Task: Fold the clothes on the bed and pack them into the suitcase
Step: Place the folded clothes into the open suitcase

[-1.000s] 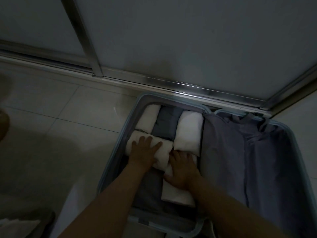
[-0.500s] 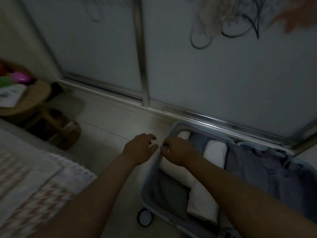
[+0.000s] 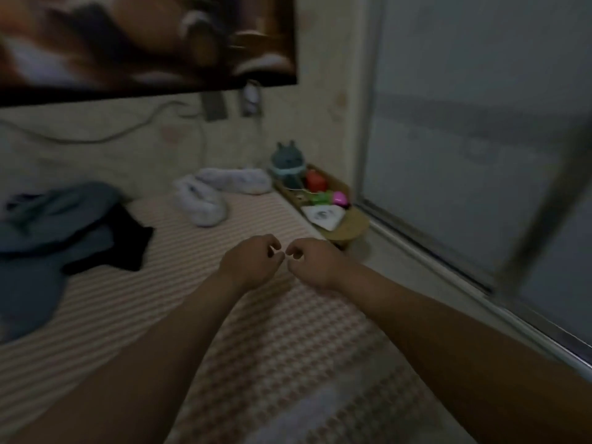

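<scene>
Clothes [image 3: 48, 238] are lying in a loose blue-grey heap at the far left of the bed [image 3: 134, 309], with a black garment [image 3: 121, 241] spilling from the heap's right edge. The suitcase is not showing in this view. I am watching the left hand [image 3: 253, 261] and the right hand [image 3: 315, 264] hovering side by side above the bedcover, well apart from the heap. Their fingers are loosely curled and almost meeting at the tips, holding nothing I can make out.

As I am judging the risks, the heap is looking tangled, so a grab in this dim light may be dragging two pieces up together. The black garment is blending into shadow and may be getting overlooked. A reach toward the far end could be brushing the two white fluffy things [image 3: 205, 203], slippers perhaps, that are sitting near the wall. With the suitcase out of frame, a folded piece may be coming undone while it is being carried over.

The bedcover is showing pale stripes farther off and a small check nearer me. It is lying flat but looking soft, so folds may be coming out uneven. A small wooden table [image 3: 349, 222] is standing just beside the bed's far corner, carrying a teal toy [image 3: 286, 165] and some bright bits. A frosted sliding door [image 3: 464, 155] is running along the right. A large picture [image 3: 144, 40] is hanging above, and a cable [image 3: 96, 136] is trailing across the wall.
</scene>
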Motion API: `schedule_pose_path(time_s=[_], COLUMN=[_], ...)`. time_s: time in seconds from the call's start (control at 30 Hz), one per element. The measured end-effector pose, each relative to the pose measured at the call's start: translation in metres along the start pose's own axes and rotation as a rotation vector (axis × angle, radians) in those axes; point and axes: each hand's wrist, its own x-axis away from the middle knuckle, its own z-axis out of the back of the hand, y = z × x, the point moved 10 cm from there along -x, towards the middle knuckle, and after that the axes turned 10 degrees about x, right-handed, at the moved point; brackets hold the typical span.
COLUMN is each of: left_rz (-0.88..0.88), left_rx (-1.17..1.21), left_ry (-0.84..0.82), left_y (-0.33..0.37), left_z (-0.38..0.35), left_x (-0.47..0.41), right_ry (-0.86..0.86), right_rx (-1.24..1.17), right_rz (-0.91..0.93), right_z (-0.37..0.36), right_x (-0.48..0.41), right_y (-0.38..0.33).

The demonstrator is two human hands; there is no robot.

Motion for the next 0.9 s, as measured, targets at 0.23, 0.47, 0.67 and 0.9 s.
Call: schedule_pose_path(time_s=[0.23,0.47,0.67,0.9], left_rz=[0.256,0.513,0.602,0.47], left_rx=[-0.102,-0.295,-0.14,-0.236], left_ry=[0.108,0.15,0.168,0.398], left_y=[-0.223,-0.392,-0.48,-0.472], left_z=[0.133,0.205,0.237,0.272], left_x=[0.022,0.059,0.072,0.072], right_ry=[-0.142,-0.18,0.127,0.159], right_rx=[0.038,-0.011,0.227,0.24], right_rz=[0.256,0.481,0.643,0.584], right_z=[-0.102,-0.185,-0.208,-0.201], right_x=[-0.142,-0.225,-0.302,-0.338], right_y=[-0.209,-0.353,-0.443,-0.456])
